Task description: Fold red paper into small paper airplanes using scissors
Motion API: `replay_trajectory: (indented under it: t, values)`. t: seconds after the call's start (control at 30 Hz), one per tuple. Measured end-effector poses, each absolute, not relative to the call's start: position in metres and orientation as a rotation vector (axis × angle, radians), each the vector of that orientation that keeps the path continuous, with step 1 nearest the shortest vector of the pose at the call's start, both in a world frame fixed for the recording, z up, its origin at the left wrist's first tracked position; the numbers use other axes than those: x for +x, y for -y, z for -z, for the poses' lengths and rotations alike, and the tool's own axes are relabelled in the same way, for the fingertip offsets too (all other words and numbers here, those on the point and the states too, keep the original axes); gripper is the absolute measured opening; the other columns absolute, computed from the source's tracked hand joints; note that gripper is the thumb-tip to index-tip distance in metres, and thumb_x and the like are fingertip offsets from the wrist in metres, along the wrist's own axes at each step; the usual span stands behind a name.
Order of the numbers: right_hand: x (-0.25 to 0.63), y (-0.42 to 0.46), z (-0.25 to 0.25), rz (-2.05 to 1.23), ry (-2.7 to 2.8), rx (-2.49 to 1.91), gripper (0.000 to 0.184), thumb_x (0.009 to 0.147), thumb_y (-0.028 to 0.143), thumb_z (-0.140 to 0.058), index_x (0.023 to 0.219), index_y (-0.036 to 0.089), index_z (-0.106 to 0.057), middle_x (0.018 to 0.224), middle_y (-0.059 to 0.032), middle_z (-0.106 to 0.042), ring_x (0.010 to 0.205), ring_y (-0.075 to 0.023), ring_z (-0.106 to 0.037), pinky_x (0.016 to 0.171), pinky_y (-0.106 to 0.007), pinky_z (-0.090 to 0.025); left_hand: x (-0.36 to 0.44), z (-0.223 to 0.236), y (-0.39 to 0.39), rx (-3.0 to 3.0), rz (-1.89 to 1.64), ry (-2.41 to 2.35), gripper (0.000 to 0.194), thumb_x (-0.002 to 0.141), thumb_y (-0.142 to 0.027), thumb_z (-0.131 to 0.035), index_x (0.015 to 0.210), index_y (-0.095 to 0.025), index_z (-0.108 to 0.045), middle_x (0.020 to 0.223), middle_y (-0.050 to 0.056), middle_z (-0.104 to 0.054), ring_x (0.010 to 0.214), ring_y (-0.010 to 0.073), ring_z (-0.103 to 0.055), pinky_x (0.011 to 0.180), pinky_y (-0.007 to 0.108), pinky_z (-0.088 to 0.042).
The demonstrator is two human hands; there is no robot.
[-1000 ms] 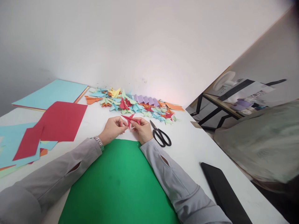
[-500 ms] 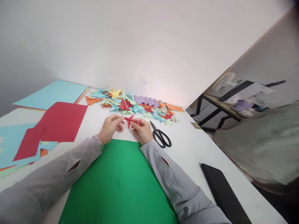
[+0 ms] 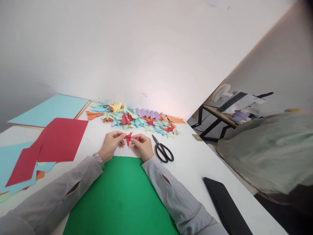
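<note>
Between my two hands is a small red folded paper plane with pointed wings. My left hand pinches its left end between thumb and fingers. The right end sits in the pinch of my right hand, whose fingers cover part of it. Both hands are just beyond the top edge of a green sheet. Black-handled scissors lie right of my right hand, blades pointing away. Behind the hands spreads a pile of small folded paper pieces in many colours.
Red paper and light blue scraps lie on the left, with a stack of blue-topped sheets behind them. A flat black object rests at the right of the white table. A wall stands behind.
The view has shifted, so the table's contents sit slightly lower and further left. Both hands keep their pinch on the red plane, which appears turned a little.
</note>
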State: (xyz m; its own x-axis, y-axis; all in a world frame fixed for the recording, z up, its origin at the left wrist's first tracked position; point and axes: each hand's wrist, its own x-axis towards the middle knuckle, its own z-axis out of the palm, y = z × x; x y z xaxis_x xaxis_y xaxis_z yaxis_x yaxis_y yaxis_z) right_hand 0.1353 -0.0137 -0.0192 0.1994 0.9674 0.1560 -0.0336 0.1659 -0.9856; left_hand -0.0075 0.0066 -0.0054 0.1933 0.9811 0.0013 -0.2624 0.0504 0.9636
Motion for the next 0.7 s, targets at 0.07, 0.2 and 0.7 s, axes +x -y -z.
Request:
replay_trajectory:
  t: [0.07, 0.2, 0.7]
  values:
    - [0.135, 0.013, 0.021, -0.942, 1.152, -1.157, 0.018, 0.059, 0.033, -0.073, 0.066, 0.019, -0.064, 0.051, 0.0040, -0.057, 0.043, -0.0096, -0.046, 0.044, -0.023, -0.037, -0.008, 0.005, -0.007, 1.073, -1.162, -0.881, 0.028, 0.063, -0.036, -0.073, 0.072, -0.013, -0.061, 0.046, -0.001, -0.058, 0.042, 0.0095, -0.052, 0.045, 0.021, -0.039]
    - [0.133, 0.016, 0.019, -0.784, 1.269, -1.229, 0.011, 0.064, 0.029, -0.067, 0.065, 0.019, -0.064, 0.062, -0.0004, -0.062, 0.052, -0.0120, -0.051, 0.048, -0.024, -0.040, -0.009, 0.005, -0.009, 1.064, -1.147, -0.895, 0.030, 0.063, -0.038, -0.073, 0.071, -0.012, -0.060, 0.046, -0.001, -0.057, 0.043, 0.0091, -0.051, 0.046, 0.021, -0.039]
    - [0.209, 0.006, 0.011, -0.052, 0.955, -1.744, 0.018, 0.068, 0.034, -0.056, 0.066, 0.018, -0.064, 0.070, -0.0052, -0.067, 0.069, -0.0195, -0.061, 0.068, -0.030, -0.047, -0.012, 0.004, -0.020, 0.900, -1.144, -0.888, 0.032, 0.061, -0.041, -0.070, 0.068, -0.012, -0.061, 0.063, 0.000, -0.059, 0.046, 0.0084, -0.051, 0.043, 0.022, -0.042]
